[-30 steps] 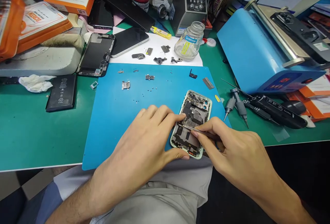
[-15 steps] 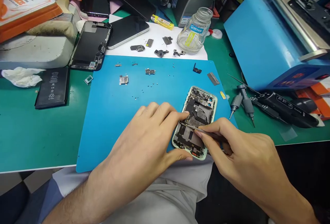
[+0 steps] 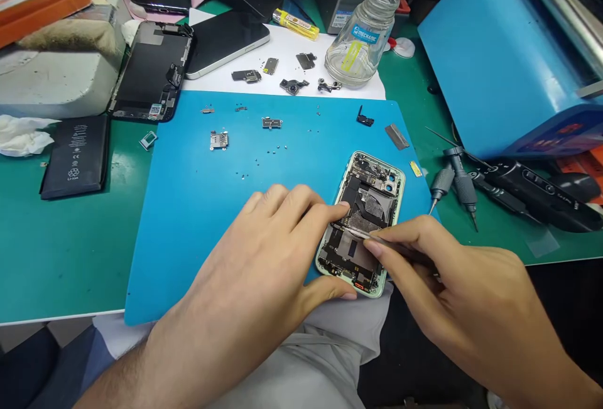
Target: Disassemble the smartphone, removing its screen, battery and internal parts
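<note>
An opened smartphone point(image 3: 372, 203) with a pale green frame lies at the front right of the blue mat, its inner parts bare. My left hand point(image 3: 268, 264) grips it from the left, index fingertip on the inside near the left edge and thumb along the bottom edge. Pinched between thumb and index finger of my right hand point(image 3: 452, 277) are metal tweezers point(image 3: 393, 245). Their tips touch the phone's inside around its middle, close to my left index fingertip. Exactly what the tips touch is too small to make out.
The blue mat point(image 3: 188, 220) carries tiny screws and small phone parts, including a metal bracket point(image 3: 219, 139). Behind it stand a glass jar point(image 3: 353, 51) and a detached screen point(image 3: 148, 70). A battery point(image 3: 75, 158) lies left; screwdrivers point(image 3: 464, 186) and a blue machine point(image 3: 499, 63) are right.
The camera view has shifted slightly, moving the surroundings in the picture. Both hands keep their hold, and the tweezer tips remain at about the same spot inside the phone.
</note>
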Demonstrator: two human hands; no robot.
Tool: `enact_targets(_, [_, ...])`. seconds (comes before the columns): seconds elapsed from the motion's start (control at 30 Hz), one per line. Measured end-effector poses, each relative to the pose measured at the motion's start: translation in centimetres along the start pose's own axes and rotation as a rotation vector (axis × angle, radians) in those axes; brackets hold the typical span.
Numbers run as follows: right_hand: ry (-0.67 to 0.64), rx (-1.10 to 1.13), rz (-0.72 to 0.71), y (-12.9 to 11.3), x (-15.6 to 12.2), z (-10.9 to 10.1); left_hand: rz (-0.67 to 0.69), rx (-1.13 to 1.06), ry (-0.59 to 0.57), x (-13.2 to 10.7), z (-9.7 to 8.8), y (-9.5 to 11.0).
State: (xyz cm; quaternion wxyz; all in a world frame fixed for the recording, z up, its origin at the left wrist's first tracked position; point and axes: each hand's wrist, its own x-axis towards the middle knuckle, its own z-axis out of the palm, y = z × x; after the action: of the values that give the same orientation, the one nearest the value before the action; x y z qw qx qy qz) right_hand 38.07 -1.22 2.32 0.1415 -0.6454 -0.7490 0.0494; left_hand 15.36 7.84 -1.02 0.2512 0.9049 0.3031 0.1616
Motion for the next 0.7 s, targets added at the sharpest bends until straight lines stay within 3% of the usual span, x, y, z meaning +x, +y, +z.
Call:
enact_targets(0.2, [-0.012, 0.113, 0.14, -0.8, 0.1, -0.6, 0.007, 0.016, -0.008, 0.0, -0.1, 0.0])
enact_targets(0.47, [-0.099, 0.086, 0.096, -2.0, 1.3, 0.7, -0.014, 0.012, -0.004, 0.0, 0.2, 0.0])
enact_targets(0.7, [-0.063, 0.032, 0.086, -2.2, 1.4, 1.0, -0.008, -0.002, 0.006, -0.1, 0.4, -0.7])
